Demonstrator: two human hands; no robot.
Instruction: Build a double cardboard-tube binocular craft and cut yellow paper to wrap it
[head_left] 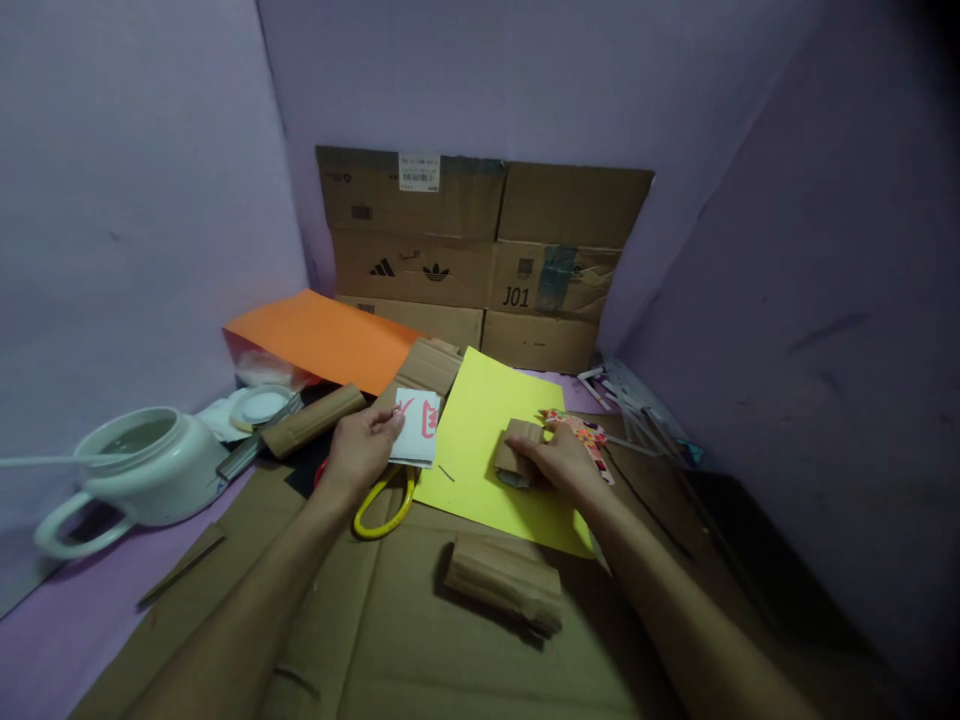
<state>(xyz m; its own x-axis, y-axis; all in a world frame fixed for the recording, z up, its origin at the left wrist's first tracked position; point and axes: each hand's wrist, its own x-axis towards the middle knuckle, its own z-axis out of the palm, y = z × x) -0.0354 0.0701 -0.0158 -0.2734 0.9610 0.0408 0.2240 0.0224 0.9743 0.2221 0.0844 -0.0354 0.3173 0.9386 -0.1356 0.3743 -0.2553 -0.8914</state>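
Observation:
Pinched in the fingers of my left hand (361, 447) is a small white paper card (416, 428) with red characters on it. Beneath the card, the yellow handle (384, 528) of what looks like a pair of scissors shows on the cardboard. My right hand (561, 455) is closed on a short cardboard roll (517, 448), held over a sheet of yellow paper (480, 415). A longer cardboard roll (504, 582) lies nearer me, in front of the yellow sheet. Patterned pink pieces (592, 435) lie just beyond my right hand.
At left stands a white pot (161, 485) with a handle. Another cardboard roll (315, 420) and orange paper (322, 335) lie behind my left hand. A folded cardboard panel (420, 265) leans at the back. Thin sticks (630, 400) and a dark flat object (772, 550) are at right.

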